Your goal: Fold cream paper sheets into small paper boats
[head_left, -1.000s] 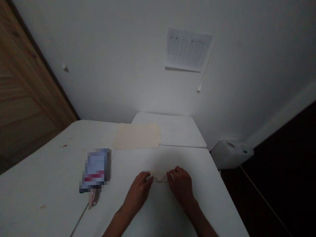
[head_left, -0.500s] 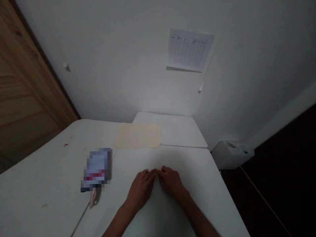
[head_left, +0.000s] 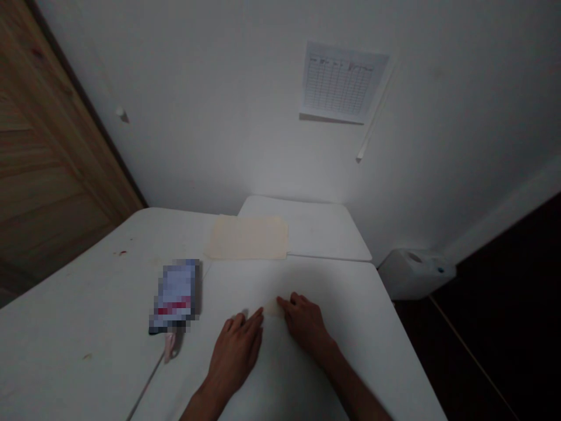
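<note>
The paper lay on the worktop, just right of my left hand, its fingers a little spread; my right hand overlapped it, but whether pinching, I could not tell.

No words or numbers can be read. On the wall above the tabletop is a printed sheet, ruled as a grid of rows and columns, with a line of headings along its top; the print is too small to make out. On the left part of the tabletop lies a bluish item with a red band; it is pixelated, so any lettering there is illegible.
</note>
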A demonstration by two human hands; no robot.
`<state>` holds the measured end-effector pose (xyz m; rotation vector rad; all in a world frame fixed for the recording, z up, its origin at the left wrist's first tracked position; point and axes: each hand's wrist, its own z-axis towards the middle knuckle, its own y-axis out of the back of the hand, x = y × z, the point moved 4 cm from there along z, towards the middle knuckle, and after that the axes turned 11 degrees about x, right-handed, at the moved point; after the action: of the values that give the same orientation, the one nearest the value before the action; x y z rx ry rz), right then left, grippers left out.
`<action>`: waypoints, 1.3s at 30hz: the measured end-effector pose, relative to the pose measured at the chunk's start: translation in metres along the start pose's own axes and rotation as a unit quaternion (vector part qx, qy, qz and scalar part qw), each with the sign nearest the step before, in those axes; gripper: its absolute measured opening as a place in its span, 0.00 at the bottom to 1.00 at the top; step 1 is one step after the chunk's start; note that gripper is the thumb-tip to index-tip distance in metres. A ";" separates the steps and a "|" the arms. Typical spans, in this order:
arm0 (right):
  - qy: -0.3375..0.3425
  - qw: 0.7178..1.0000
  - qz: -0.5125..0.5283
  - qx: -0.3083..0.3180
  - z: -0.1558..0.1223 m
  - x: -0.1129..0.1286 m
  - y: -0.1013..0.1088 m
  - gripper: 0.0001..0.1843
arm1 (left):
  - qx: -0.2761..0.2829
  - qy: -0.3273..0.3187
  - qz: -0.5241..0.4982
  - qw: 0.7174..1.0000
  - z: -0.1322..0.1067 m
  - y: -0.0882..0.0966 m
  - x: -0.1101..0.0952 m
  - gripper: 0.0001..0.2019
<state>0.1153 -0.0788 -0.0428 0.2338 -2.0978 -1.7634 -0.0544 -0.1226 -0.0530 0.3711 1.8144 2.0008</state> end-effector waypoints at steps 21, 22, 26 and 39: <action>-0.023 0.996 -0.011 -0.090 -0.027 0.004 -0.002 0.19 | -0.018 -0.120 -0.067 0.990 0.024 -0.021 -0.004 0.23; -0.032 0.995 -0.013 -0.092 -0.031 0.001 -0.003 0.20 | -0.021 -0.115 -0.071 0.991 0.024 -0.020 -0.005 0.21; -0.077 0.992 -0.028 -0.100 -0.051 -0.016 -0.007 0.19 | -0.027 -0.102 -0.078 0.991 0.023 -0.019 -0.007 0.20; -0.020 0.990 0.051 -0.130 -0.051 -0.028 0.006 0.17 | 0.000 -0.112 0.000 0.994 0.052 -0.011 -0.018 0.15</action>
<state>0.1615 -0.1132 -0.0350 0.0172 -1.8454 -1.9672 -0.0136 -0.0841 -0.0564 0.5704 1.6741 1.8759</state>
